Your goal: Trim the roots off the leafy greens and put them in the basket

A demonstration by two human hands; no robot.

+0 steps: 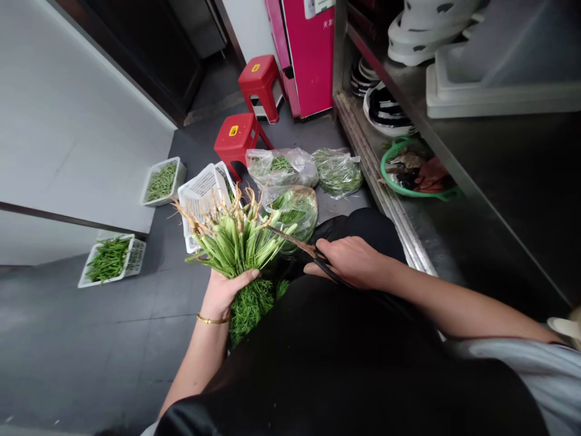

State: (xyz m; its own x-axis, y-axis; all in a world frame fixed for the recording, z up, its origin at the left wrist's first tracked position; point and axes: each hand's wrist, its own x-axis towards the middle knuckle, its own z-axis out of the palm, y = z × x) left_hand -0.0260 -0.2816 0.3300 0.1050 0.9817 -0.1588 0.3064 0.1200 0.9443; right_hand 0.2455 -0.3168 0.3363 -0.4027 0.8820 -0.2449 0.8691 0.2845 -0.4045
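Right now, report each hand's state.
Left hand: closed around a thick bunch of feathery green herbs.
Right hand: holding black-handled metal scissors, fingers closed around the handles.

The person has a big, plain black cover [345, 369] over their front. It may be an apron or a top. The right sleeve [512, 363] is light grey with lots of soft folds. A thin, shiny gold bracelet [212, 320] goes round the left wrist. The cloth on the knee [365, 233] is dark too. Both forearms [195, 369] are bare.
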